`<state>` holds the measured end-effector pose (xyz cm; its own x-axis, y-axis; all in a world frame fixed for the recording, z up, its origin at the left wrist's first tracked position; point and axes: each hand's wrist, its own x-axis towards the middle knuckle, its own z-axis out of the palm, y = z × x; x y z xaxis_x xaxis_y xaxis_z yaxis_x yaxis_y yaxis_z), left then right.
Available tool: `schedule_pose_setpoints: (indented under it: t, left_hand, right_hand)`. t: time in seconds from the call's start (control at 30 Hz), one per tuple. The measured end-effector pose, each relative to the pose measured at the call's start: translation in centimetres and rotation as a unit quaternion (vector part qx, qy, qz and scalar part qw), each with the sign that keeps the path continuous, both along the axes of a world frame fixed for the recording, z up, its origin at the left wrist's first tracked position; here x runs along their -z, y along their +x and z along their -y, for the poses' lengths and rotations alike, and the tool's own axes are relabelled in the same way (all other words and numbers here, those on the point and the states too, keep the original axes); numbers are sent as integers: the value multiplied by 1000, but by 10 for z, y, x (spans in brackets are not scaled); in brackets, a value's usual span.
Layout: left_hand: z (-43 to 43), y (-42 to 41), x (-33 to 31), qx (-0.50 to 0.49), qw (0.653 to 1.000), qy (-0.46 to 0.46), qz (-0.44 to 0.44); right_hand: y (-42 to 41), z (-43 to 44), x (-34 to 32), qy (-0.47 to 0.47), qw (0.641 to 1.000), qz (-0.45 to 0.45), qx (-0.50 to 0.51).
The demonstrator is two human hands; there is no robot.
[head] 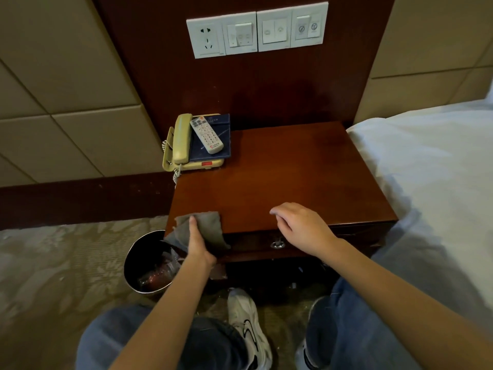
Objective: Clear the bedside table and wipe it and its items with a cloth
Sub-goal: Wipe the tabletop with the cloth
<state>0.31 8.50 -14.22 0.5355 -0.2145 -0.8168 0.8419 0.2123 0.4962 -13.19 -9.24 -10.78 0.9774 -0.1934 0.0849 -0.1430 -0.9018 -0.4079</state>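
Grey cloth (210, 228) covers the bench's (293, 169) front-left corner and drapes over its edge, gripped by the left hand (197, 243). The right hand (301, 225) is at the bench's front edge, fingers loosely curled, holding nothing. At the back-left corner, a remote (206, 134) lies on a blue booklet (213, 149) atop a telephone (181, 140).

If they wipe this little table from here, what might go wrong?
1. The remote lies loose on a blue booklet stacked on the phone at the table's back left corner; a sweep that way might knock the stack off.
2. The cloth in the left hand hangs over the front corner above the bin; if released, it could fall in.
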Motion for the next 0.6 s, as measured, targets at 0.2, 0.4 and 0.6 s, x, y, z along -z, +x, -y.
schedule_pose_setpoints:
  t: [0.2, 0.4, 0.6]
  left_hand:
    - [56, -47, -4, 122, 990, -18, -62]
    - [27, -23, -11, 123, 986, -18, -109]
    - [-23, 25, -4, -115, 976, -84, -164]
  right_hand:
    - [-9, 10, 6, 18, 999, -5, 33]
    - [-20, 14, 11, 20, 999, -23, 35]
    - [-12, -1, 9, 31, 999, -8, 19]
